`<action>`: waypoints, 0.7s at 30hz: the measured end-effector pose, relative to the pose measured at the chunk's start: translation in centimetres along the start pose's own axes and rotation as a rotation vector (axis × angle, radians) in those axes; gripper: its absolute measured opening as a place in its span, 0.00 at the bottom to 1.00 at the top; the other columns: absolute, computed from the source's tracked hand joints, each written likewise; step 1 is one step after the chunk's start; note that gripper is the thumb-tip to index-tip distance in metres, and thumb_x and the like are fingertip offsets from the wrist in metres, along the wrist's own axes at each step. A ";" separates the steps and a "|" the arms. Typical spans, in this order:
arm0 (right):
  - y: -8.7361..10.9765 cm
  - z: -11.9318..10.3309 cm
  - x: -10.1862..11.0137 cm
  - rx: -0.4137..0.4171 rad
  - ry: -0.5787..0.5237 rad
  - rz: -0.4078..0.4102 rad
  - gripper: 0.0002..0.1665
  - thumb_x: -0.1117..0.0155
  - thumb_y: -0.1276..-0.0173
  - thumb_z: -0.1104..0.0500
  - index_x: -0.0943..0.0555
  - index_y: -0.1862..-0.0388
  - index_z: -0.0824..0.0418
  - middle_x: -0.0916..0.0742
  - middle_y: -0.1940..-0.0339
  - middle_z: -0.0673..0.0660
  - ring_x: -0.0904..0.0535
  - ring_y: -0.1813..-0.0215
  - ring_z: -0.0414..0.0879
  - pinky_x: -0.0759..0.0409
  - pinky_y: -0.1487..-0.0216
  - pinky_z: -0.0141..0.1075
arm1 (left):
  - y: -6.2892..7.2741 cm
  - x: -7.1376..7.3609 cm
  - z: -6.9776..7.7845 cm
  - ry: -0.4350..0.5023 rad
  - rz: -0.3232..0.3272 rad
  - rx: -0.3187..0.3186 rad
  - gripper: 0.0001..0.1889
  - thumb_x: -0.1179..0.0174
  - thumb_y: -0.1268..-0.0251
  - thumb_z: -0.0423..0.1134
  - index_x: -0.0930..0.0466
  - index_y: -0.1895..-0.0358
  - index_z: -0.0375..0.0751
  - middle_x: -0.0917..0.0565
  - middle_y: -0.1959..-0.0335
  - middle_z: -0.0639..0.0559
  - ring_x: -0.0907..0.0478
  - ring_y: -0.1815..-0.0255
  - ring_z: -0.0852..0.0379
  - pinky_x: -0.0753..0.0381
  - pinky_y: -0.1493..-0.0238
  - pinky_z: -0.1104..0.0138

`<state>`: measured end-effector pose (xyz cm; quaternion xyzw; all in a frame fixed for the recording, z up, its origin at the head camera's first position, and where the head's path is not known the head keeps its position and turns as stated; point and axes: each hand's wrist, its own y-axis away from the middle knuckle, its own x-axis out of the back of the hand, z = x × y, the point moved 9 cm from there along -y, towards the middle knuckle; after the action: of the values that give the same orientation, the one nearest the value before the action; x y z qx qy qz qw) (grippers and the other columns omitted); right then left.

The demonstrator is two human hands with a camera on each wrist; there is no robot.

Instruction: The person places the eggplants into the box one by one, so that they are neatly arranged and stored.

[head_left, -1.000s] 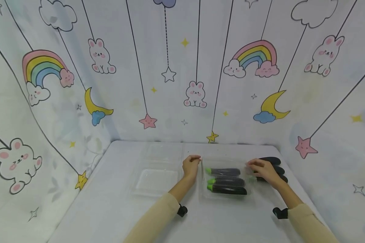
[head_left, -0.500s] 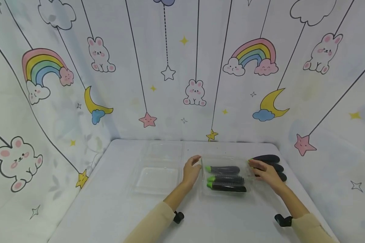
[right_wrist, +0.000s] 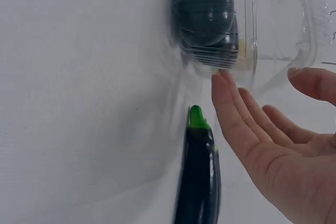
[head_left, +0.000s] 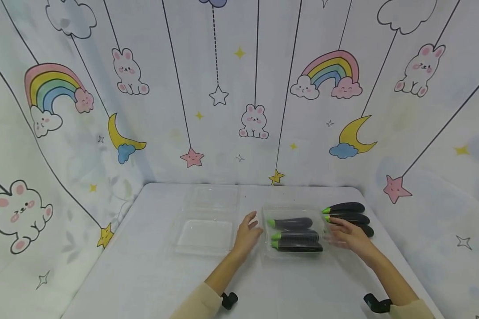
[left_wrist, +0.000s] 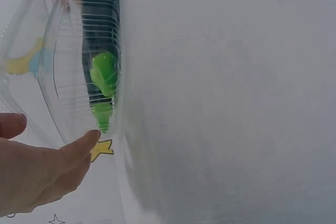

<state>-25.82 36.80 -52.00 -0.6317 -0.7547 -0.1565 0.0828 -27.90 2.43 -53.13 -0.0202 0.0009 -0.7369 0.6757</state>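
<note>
In the head view a clear plastic clamshell box (head_left: pixel 277 212) holds several toy-like eggplants (head_left: pixel 295 236), dark with bright green stem ends. My left hand (head_left: pixel 246 235) is at the box's left side, fingers extended; the left wrist view puts a fingertip (left_wrist: pixel 95 136) right at the box's corner. On the other side my right hand (head_left: pixel 351 241) reaches toward the right wall with straight fingers. From the right wrist, its fingertips (right_wrist: pixel 220 77) are right at the box's end, and the thumb (right_wrist: pixel 310 81) stands apart. Neither hand grips anything.
Beyond the right hand lie several loose eggplants (head_left: pixel 346 207), partly covered by that hand. A second clear clamshell container (head_left: pixel 205 237) stands unfolded on the left of the white table (head_left: pixel 143 274). A patterned cloth (head_left: pixel 223 128) rises behind and at both sides.
Both hands have slid from the box's far corners toward me along its sides, their fingers loosening. The right hand now uncovers the green ends of loose eggplants. The box stays nearly in place.
</note>
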 end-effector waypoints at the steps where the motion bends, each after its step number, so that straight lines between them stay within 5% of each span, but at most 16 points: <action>1: 0.3 0.1 -0.1 -0.015 -0.006 -0.004 0.41 0.39 0.19 0.51 0.42 0.18 0.69 0.24 0.29 0.75 0.14 0.42 0.52 0.12 0.46 0.45 | 0.4 -0.1 0.0 0.010 -0.009 0.001 0.39 0.41 0.41 0.29 0.37 0.22 0.34 0.36 0.21 0.33 0.33 0.25 0.32 0.25 0.31 0.44; 12: 2.7 0.4 -1.4 -0.055 -0.059 -0.115 0.42 0.41 0.18 0.53 0.45 0.20 0.75 0.23 0.32 0.78 0.15 0.40 0.64 0.15 0.43 0.56 | 3.2 -0.6 -0.5 0.080 -0.037 0.070 0.38 0.42 0.38 0.31 0.40 0.22 0.27 0.33 0.24 0.30 0.29 0.28 0.32 0.22 0.33 0.47; 21: 3.3 1.0 -1.2 -0.067 -0.131 -0.082 0.39 0.40 0.19 0.55 0.41 0.22 0.78 0.20 0.33 0.71 0.14 0.41 0.55 0.16 0.41 0.54 | 4.3 0.0 -1.2 0.135 -0.026 0.102 0.40 0.40 0.48 0.27 0.37 0.26 0.22 0.26 0.31 0.28 0.23 0.34 0.34 0.16 0.42 0.58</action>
<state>-22.32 36.51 -52.92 -0.6116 -0.7780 -0.1434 0.0058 -23.67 2.01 -54.41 0.0642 0.0086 -0.7443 0.6647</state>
